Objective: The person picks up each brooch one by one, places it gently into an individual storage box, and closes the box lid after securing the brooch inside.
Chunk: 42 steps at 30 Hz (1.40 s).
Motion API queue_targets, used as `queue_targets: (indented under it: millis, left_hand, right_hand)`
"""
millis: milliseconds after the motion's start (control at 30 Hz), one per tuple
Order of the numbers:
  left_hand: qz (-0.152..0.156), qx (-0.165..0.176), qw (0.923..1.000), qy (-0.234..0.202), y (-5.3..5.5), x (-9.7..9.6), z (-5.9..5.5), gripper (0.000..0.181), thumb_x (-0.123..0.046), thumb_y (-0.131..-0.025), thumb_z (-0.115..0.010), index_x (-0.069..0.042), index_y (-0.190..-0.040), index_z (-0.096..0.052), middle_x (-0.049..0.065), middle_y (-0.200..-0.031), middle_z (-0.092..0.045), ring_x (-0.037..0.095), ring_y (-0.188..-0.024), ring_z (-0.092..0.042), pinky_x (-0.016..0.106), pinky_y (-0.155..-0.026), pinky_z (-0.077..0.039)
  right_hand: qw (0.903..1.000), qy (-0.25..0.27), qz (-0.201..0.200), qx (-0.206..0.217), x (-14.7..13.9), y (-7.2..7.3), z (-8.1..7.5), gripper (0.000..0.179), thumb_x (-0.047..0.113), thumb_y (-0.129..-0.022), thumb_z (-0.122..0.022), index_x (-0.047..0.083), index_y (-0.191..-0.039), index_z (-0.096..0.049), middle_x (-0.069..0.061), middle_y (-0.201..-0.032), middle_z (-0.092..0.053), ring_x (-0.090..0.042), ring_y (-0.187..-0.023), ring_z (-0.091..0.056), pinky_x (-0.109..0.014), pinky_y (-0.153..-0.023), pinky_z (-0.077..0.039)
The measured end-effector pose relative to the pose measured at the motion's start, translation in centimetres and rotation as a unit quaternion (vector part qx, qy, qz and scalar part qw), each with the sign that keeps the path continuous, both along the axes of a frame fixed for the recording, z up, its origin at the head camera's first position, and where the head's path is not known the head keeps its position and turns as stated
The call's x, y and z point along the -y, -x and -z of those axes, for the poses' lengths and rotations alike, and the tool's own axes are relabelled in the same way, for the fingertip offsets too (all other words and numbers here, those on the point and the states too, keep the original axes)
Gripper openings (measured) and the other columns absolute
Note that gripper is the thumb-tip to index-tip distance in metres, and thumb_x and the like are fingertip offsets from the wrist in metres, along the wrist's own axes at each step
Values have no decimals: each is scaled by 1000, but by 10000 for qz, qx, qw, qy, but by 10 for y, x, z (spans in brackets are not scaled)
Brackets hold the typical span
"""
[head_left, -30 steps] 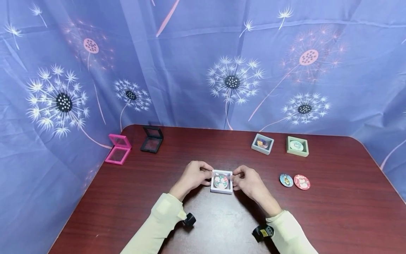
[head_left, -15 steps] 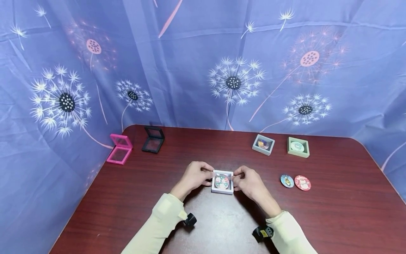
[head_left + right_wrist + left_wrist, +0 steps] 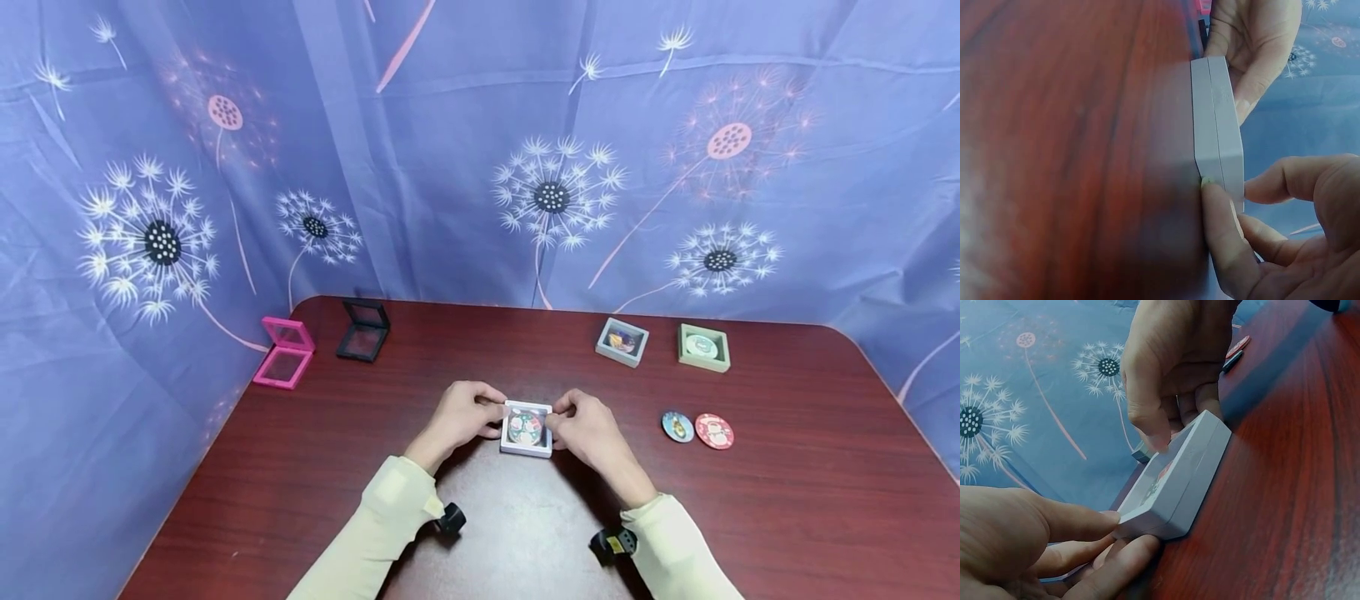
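Note:
A white square display case (image 3: 526, 451) lies closed on the table, with a round green, red and white badge (image 3: 525, 428) showing through its clear window. At the case's left side, my left hand (image 3: 462, 416) pinches the frame between thumb and fingers. My right hand (image 3: 592, 432) holds the opposite side the same way. In the left wrist view, the right thumb reaches over the upper rim of the case (image 3: 1192, 478). A thin seam runs along the side wall of the case (image 3: 1216, 119) in the right wrist view.
Open pink (image 3: 285, 353) and black (image 3: 363, 330) cases stand at the back left. Grey-blue (image 3: 622, 357) and green (image 3: 704, 362) cases with badges inside lie at the back right. A blue badge (image 3: 677, 427) and a red badge (image 3: 714, 431) lie right of my hand.
The right wrist has shifted slightly to the left. Both hands keep hold of the white case, which stays in place.

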State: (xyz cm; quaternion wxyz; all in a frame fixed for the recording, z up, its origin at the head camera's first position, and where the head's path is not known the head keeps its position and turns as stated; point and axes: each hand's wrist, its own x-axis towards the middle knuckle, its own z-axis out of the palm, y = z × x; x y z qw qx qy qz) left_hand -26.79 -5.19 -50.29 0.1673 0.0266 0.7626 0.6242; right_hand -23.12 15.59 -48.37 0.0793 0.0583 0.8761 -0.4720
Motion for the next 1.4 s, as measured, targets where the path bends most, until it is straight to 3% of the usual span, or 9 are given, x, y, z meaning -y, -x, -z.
queue_targets:
  millis: [467,833,1133,1400]
  left_hand:
    - [-98,96,9997,-219,1,1,3,20,0,-96,-74,9,-114,-74,15,-96,-72,20,-79,-74,33,-68,-66]
    - [-164,-40,9988,-449,4,5,2,23,3,-95,-75,13,-115,-72,17,-96,-74,22,-82,-74,35,-71,-66]
    - [-525,-555,9965,338,14,26,-4,23,-5,-95,-78,5,-116,-76,13,-100,-78,30,-86,-79,36,-79,-65]
    - [-912,-622,9917,655,19,45,-9,28,-11,-96,-77,-1,-122,-76,8,-103,-79,27,-93,-78,38,-86,-64]
  right_hand:
    - [9993,-345,-62,116,-2,7,-4,16,9,-94,-67,-2,-105,-65,-9,-85,-71,-21,-69,-75,-39,-70,-62]
    - [9991,-419,-40,77,-7,17,-3,18,9,-97,-67,-4,-109,-64,-11,-87,-73,-23,-71,-76,-41,-73,-62]
    - [9992,-379,5,111,-10,28,-4,21,10,-100,-67,-6,-112,-64,-14,-92,-74,-23,-72,-77,-41,-74,-63]
    - [9990,-443,20,105,-12,38,-5,20,11,-100,-67,-6,-111,-64,-16,-91,-73,-23,-73,-77,-44,-80,-63]
